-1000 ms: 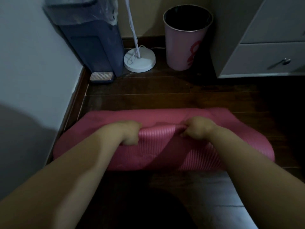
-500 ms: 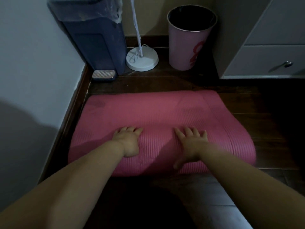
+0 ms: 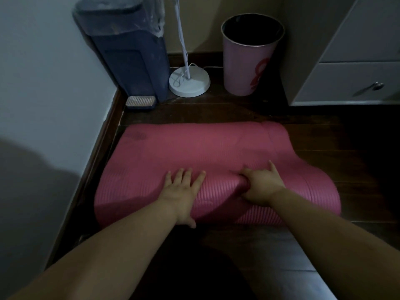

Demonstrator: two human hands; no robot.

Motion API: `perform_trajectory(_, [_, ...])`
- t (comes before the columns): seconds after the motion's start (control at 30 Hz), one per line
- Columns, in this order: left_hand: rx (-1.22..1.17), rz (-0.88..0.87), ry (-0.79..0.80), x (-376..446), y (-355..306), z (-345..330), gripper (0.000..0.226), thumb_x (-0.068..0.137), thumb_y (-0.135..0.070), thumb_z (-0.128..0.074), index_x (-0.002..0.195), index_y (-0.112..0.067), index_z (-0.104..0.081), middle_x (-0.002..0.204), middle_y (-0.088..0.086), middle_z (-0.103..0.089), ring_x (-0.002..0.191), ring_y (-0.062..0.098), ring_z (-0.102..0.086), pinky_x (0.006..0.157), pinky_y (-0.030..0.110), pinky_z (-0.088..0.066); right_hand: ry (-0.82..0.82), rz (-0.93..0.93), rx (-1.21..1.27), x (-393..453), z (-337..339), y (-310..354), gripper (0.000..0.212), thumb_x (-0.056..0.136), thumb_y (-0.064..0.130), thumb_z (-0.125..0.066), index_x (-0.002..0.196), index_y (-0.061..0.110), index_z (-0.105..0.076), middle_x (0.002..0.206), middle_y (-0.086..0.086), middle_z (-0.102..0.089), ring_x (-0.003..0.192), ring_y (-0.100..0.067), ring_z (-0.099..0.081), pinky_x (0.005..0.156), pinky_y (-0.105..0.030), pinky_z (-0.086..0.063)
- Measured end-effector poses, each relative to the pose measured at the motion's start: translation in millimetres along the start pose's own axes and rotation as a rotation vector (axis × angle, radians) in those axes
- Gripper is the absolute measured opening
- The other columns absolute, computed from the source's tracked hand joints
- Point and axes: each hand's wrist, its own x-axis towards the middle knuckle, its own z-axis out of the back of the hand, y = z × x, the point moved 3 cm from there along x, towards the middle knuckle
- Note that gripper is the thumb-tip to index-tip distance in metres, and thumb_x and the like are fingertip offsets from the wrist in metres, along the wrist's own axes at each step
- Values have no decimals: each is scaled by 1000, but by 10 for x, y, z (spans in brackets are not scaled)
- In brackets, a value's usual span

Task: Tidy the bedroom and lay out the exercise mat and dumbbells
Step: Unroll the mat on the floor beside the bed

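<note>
We see a dark wooden floor (image 3: 324, 131) made of long boards, with a pale wall (image 3: 43, 83) on the left and a dark skirting board along its foot. At the far right stands a grey cabinet (image 3: 357, 83) with a drawer and a small metal handle. At the far left a dark blue plastic unit (image 3: 129, 57) stands in the corner, with clear film on its top.

In the middle of the floor lies the pink exercise mat (image 3: 194, 148), soft and ribbed; its far part lies flat and its near part is still a thick roll. Our left hand (image 3: 181, 191) rests on the roll with straight, spread fingers. Our right hand (image 3: 263, 185) curls its fingers into a fold of the mat and grasps it.

Beyond the mat stands a pink round bin (image 3: 249, 68) with a dark inside. Left of it is the white round base of a stand (image 3: 189, 83) with a thin pole and a cord. A small flat ribbed object (image 3: 141, 102) lies near the blue unit.
</note>
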Motion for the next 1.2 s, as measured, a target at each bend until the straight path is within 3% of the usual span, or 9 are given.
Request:
perform_trajectory(0.17, [0,-2,-227,6,-52,157,72,84,-36,-60,143,-18,-22,134,12,-48,120,30,-48,100,38,-35,14,1,62,-69,24,-44,69,79,56,-59,140,32,-39,132,1,-58,124,-20,-51,116,-47,1])
perform_trajectory(0.37, [-145,-12,-289,-15,8,317,27,89,-25,-51,115,-20,-45,112,9,-65,103,34,-61,79,34,-46,93,-24,115,-125,50,-88,53,81,54,-59,126,27,-49,127,0,-59,123,-19,-49,116,-45,-5])
perform_trajectory(0.57, [-258,26,-179,117,126,415,34,88,-35,-56,118,-22,-48,123,9,-60,114,33,-55,88,31,-43,-114,-188,64,-257,237,81,74,75,49,-65,135,20,-34,131,-10,-48,123,-30,-44,109,-48,-24])
perform_trajectory(0.67, [-332,40,-120,151,169,421,38,87,-36,-58,123,-24,-49,126,8,-58,116,31,-54,90,30,-42,-271,-59,10,-310,294,338,62,71,34,-64,126,17,-41,123,-10,-47,114,-32,-44,92,-40,-39])
perform_trajectory(0.77, [-341,46,-104,164,183,421,40,88,-38,-57,124,-22,-47,127,9,-57,117,31,-53,90,31,-42,-80,-18,111,-292,241,390,77,71,49,-66,132,14,-36,133,-13,-41,123,-33,-39,100,-43,-38])
perform_trajectory(0.87, [-244,68,-166,148,172,385,42,89,-45,-55,121,-20,-44,126,9,-58,115,30,-55,89,34,-42,242,17,10,-317,-16,386,132,58,69,-73,150,11,2,157,-12,-5,145,-31,-8,116,-54,-12])
perform_trajectory(0.93, [-154,100,-183,122,168,301,48,89,-49,-53,124,-19,-43,128,7,-55,118,29,-53,93,37,-39,274,25,-116,-333,-228,412,145,53,64,-79,147,12,20,158,-11,13,146,-30,8,114,-57,-1])
perform_trajectory(1.1, [-115,87,-254,18,199,180,50,90,-45,-50,132,-21,-41,136,7,-45,124,28,-43,101,39,-33,71,55,-118,-148,-293,373,127,59,55,-78,151,19,2,155,-7,-17,142,-26,-16,116,-51,-8])
perform_trajectory(1.2, [-86,-13,-202,-86,120,62,84,77,-66,-52,144,-25,-24,152,8,-18,139,29,-19,112,46,-18,64,63,-43,-34,-180,286,113,59,50,-77,149,27,-14,146,-2,-37,134,-24,-34,116,-48,-10])
